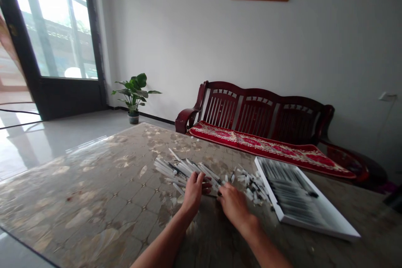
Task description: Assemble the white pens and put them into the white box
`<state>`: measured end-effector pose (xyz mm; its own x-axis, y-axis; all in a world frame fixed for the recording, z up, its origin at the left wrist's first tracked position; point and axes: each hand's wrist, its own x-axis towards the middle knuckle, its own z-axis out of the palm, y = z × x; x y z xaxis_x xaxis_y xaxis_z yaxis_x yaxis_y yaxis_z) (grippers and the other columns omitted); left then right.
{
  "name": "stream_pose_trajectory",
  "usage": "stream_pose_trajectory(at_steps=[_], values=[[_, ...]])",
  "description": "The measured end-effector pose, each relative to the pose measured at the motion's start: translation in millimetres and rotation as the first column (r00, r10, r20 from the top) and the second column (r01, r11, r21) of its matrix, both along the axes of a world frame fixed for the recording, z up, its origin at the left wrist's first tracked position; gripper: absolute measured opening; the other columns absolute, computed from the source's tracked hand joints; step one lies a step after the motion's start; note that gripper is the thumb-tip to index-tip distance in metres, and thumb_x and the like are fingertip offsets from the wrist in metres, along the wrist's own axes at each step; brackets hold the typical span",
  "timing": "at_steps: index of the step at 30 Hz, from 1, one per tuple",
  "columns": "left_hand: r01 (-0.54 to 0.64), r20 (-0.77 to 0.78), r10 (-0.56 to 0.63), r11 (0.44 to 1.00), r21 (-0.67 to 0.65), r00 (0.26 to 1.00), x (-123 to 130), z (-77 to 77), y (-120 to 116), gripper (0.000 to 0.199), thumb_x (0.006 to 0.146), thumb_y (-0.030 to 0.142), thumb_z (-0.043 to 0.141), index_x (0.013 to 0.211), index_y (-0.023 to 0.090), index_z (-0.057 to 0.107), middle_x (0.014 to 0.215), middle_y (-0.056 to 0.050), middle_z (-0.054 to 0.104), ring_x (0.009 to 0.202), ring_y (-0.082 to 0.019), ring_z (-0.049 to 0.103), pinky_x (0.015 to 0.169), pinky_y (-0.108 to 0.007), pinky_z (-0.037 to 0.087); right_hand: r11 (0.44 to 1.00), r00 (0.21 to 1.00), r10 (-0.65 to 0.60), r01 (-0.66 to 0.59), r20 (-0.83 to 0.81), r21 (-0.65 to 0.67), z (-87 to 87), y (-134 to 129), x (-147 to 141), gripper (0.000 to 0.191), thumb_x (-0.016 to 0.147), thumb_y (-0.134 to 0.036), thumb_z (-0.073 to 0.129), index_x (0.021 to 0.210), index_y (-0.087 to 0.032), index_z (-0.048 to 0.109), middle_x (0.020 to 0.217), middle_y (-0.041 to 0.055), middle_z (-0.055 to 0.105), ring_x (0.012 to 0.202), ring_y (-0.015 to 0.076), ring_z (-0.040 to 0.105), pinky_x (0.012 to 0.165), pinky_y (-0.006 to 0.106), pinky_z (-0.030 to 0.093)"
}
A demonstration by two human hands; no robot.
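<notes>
Long white and translucent pen-like sticks (pixel 165 166) lie in a loose pile on the patterned table. My left hand (pixel 195 190) is at the near edge of this pile, its fingers curled and partly apart; whether it grips a stick is unclear. Close by on the right, my right hand (pixel 230 199) has its fingers bent together near the sticks' right ends, and what they hold is hidden. Small white and dark caps (pixel 253 186) are scattered just beyond the right hand. A shallow white box (pixel 333 213) holds rows of dark and clear pens.
The table (pixel 103 205) has a glossy patterned cover. Behind it stands a dark red wooden bench (pixel 254 109) with a red patterned cushion (pixel 266 146). A potted plant (pixel 134 94) is on the floor near the glass door (pixel 59 29).
</notes>
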<state>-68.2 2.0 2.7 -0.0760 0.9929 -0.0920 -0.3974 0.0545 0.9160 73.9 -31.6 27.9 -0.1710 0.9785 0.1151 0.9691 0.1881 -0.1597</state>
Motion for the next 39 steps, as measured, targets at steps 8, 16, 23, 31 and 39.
stream_pose_trajectory(at_steps=[8,16,23,31,39], values=[[-0.005,0.063,0.005,1.000,-0.014,0.998,-2,-1.6,1,0.028,0.080,0.044,0.060,0.091,0.020,0.050,0.080,-0.004,0.069,0.064,-0.016,0.070,0.058,-0.028,0.055,0.997,0.980,-0.017,0.002,0.200,0.074,0.1,-9,-7,0.032,0.090,-0.005,0.038,0.100,-0.017,0.066,0.106,0.0134,0.069,0.102,0.0257,0.063,0.083,0.034,0.046],[0.022,-0.362,0.085,0.960,0.281,0.928,-8,-0.2,-1,0.029,0.087,0.041,0.051,0.101,0.019,0.064,0.071,0.000,0.060,0.068,-0.015,0.061,0.067,-0.027,0.049,0.954,0.916,-0.170,0.246,-0.364,0.174,-10.3,-7,40,0.027,0.094,-0.024,0.037,0.103,-0.024,0.062,0.100,0.0042,0.072,0.091,0.0190,0.066,0.073,0.026,0.043],[0.183,-0.856,0.269,0.907,0.380,0.442,-17,0.7,-7,0.027,0.091,0.024,0.052,0.109,0.026,0.071,0.093,-0.005,0.064,0.088,-0.020,0.061,0.077,-0.029,0.044,0.907,0.840,-0.055,0.268,-0.540,0.325,-11.7,-5,51,0.032,0.088,-0.038,0.043,0.092,-0.021,0.070,0.094,0.0068,0.070,0.091,0.0209,0.062,0.081,0.028,0.045],[0.273,-0.901,0.300,0.880,0.388,0.312,-23,-1.0,-6,0.027,0.092,0.024,0.053,0.111,0.028,0.072,0.093,-0.005,0.065,0.090,-0.021,0.061,0.078,-0.029,0.044,0.893,0.843,0.005,0.239,-0.539,0.382,-10.4,-7,61,0.027,0.087,-0.034,0.048,0.087,-0.021,0.072,0.088,0.0058,0.070,0.087,0.0201,0.062,0.079,0.028,0.045],[0.348,-0.908,0.334,0.844,0.408,0.254,-28,-3.5,-6,0.027,0.091,0.023,0.055,0.111,0.027,0.072,0.092,-0.005,0.065,0.088,-0.021,0.060,0.078,-0.030,0.044,0.895,0.912,0.057,0.134,-0.405,0.426,-11.6,-8,60,0.025,0.088,-0.026,0.049,0.085,-0.021,0.074,0.081,0.0047,0.066,0.084,0.0184,0.059,0.080,0.027,0.042]])
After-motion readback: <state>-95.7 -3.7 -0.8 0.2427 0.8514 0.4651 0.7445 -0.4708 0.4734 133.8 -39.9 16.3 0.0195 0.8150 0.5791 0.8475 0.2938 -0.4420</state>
